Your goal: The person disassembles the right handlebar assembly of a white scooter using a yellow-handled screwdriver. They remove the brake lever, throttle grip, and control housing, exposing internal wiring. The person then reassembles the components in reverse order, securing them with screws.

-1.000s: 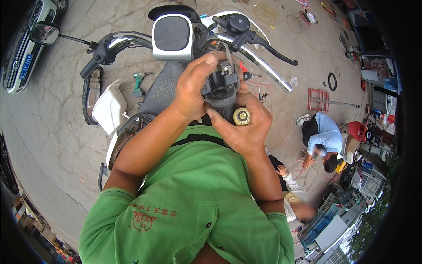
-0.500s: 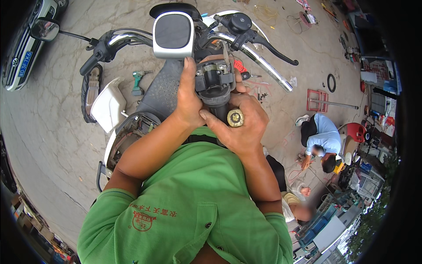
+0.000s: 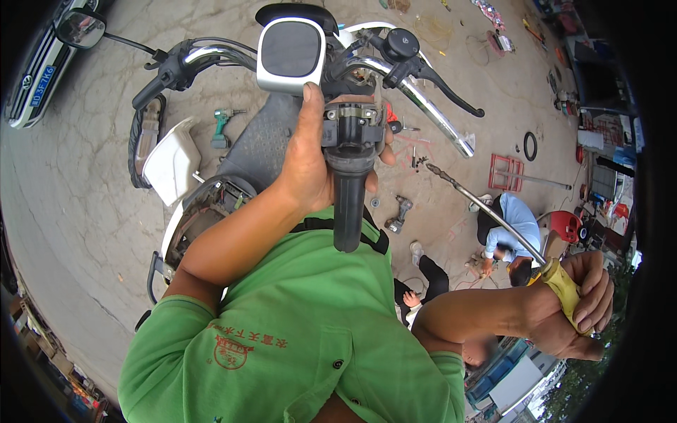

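Note:
My left hand (image 3: 310,162) is wrapped round a black throttle grip with its switch housing (image 3: 352,151), held upright below the scooter's display (image 3: 290,53). Its thumb lies along the left side, and the fingertips show on the right. The rubber handle hangs down over my green shirt. Out to the right, my right hand (image 3: 564,310) grips the yellow handle of a long screwdriver (image 3: 493,218). The shaft points up and left, its tip well apart from the grip. Near the housing, the right handlebar end (image 3: 441,123) is bare chrome tube below the brake lever (image 3: 451,92).
A green drill (image 3: 222,128) and a grey power tool (image 3: 400,213) lie on the ground. A white panel (image 3: 171,162) leans by the scooter. At the right, a person in a blue shirt (image 3: 518,218) crouches near a red frame (image 3: 506,173). A car (image 3: 39,77) stands far left.
My right hand has left the throttle grip and swung out to the right with the screwdriver. The left hand still holds the grip, now seen more upright.

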Demonstrator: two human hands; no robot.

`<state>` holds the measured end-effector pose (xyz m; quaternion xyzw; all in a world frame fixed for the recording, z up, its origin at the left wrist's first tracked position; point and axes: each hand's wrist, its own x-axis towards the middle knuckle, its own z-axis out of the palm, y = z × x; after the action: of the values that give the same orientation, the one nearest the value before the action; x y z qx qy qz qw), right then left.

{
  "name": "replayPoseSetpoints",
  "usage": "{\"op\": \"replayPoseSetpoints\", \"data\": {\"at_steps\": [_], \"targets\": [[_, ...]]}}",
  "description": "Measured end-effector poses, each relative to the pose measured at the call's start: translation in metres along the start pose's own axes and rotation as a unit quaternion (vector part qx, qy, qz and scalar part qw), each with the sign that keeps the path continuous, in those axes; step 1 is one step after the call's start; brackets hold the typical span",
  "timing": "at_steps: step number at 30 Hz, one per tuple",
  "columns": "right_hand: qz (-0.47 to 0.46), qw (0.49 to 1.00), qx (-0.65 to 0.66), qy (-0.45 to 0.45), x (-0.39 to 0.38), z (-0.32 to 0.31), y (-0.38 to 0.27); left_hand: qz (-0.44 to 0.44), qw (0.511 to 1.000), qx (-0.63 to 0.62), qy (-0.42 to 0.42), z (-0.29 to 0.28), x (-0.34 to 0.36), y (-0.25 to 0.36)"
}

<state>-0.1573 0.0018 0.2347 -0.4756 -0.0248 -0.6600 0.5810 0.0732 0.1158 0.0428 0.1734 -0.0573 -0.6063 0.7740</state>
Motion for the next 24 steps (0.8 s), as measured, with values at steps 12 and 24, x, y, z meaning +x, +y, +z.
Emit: {"op": "replayPoseSetpoints", "data": {"at_steps": [12,24], "targets": [[0.062,0.997,0.039,-0.014,-0.006,0.035,0.047,0.042,0.989,0.128,0.066,0.011,-0.013,0.0],[0.044,0.991,-0.129,0.008,-0.025,0.032,0.064,0.088,0.974,0.191,0.084,0.01,-0.021,0.0]]}}
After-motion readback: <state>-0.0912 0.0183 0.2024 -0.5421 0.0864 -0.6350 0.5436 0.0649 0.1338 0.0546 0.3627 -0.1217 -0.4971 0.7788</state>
